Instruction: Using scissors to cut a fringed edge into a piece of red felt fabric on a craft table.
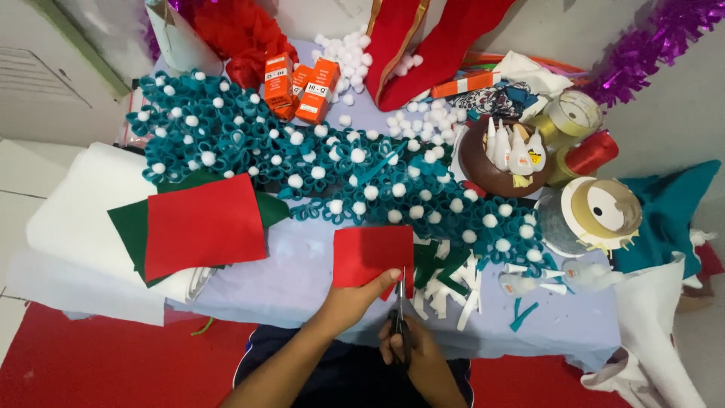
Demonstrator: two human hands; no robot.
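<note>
Presently the left hand [355, 298] grips a small red felt piece [370, 255] by its near edge, thumb on top, with the sheet lying flat on the bench [294, 279] and extending away from the person. The right hand [411, 351] is clenched round the handles of a pair of scissors [400, 313], whose blades point straight away from the body and meet the near right corner of the felt piece, just right of the left thumb. The scissors' long axis runs roughly parallel to the right edge of the felt; the left hand is the nearer one to the sheet. White and green felt strips [445, 283] lie just right of the blades. Beyond the hands stretches a teal felt garland with white pompoms [340, 177]. Well to the left sits a larger red felt sheet [204, 223] over green felt. Farther off stand orange glue boxes [302, 87]; ribbon rolls [600, 211] lie to the right.
</note>
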